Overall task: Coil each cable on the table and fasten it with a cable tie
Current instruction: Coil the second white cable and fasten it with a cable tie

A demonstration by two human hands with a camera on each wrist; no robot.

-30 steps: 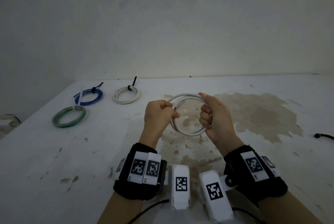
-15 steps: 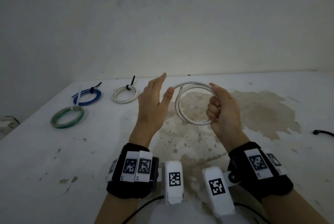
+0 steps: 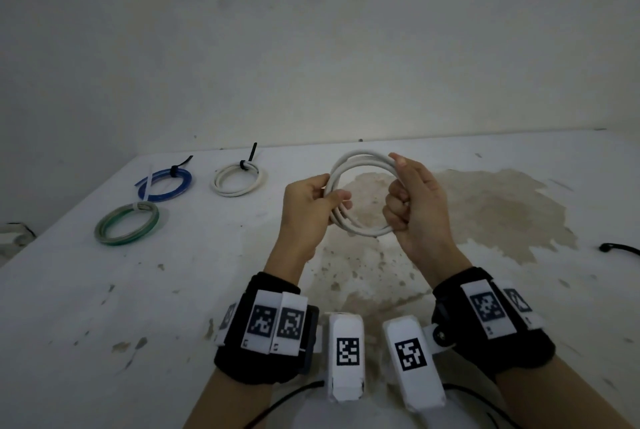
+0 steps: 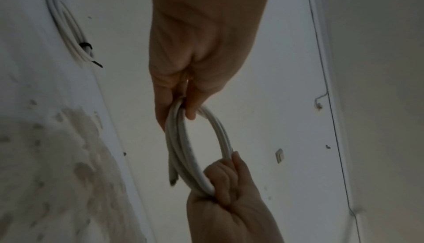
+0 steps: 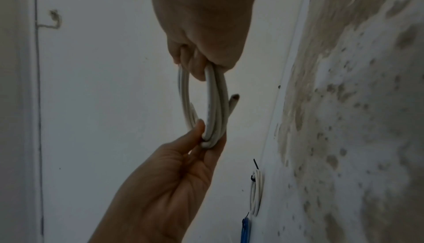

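Two hands on one white cable coil (image 3: 360,165), held above the table (image 3: 104,324); left hand (image 3: 308,207) pinches its left side; right hand (image 3: 414,205) fists round the opposite side.

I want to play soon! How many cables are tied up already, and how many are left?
Three coils lie finished on the table: the blue coil, the green coil and the tied white coil, each with a tie round it. The left hand and right hand hold the white cable looped but with no tie yet. A black tie lies at the right edge. No other loose cable shows.
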